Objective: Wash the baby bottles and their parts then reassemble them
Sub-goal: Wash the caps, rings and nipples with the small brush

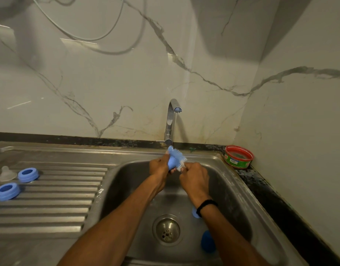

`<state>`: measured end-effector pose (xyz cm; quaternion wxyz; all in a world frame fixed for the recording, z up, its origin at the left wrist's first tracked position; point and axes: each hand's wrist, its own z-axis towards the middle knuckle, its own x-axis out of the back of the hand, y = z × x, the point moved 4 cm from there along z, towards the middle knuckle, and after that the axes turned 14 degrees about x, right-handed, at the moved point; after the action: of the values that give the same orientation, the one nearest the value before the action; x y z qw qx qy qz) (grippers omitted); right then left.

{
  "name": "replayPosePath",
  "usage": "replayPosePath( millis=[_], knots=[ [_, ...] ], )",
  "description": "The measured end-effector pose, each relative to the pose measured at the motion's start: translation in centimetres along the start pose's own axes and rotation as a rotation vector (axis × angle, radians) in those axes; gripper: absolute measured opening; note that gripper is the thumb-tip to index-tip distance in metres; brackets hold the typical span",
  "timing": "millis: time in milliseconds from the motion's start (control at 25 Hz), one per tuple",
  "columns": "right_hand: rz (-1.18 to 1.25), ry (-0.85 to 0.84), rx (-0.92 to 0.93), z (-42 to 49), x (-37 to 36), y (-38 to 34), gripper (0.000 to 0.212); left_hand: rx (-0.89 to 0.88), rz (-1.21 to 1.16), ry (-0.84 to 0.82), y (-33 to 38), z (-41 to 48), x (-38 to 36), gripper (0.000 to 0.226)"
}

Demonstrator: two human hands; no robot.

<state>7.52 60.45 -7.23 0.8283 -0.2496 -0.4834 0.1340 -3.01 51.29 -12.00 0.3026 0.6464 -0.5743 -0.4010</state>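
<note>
Over the sink (130, 181), under the tap's (172, 120) thin stream, the left hand (158, 167) grips a pale blue, rounded bottle cap (172, 163). The right hand (195, 174) pinches a white-bristled brush (181, 160) against it.

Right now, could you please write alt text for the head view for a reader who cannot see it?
Over a steel sink, the left hand grips a blue bottle part while the right hand holds a bristle brush against it under the running tap. Two blue rings and a clear teat lie on the drainboard at left.
</note>
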Motion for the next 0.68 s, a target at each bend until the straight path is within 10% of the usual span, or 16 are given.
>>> replayPosePath(
  millis=[680],
  knots=[
    [-0.039,-0.005,-0.064,0.5,0.8,0.6,0.021,-0.416,0.272,-0.002,-0.3,-0.1,1.3,0.040]
  ],
)
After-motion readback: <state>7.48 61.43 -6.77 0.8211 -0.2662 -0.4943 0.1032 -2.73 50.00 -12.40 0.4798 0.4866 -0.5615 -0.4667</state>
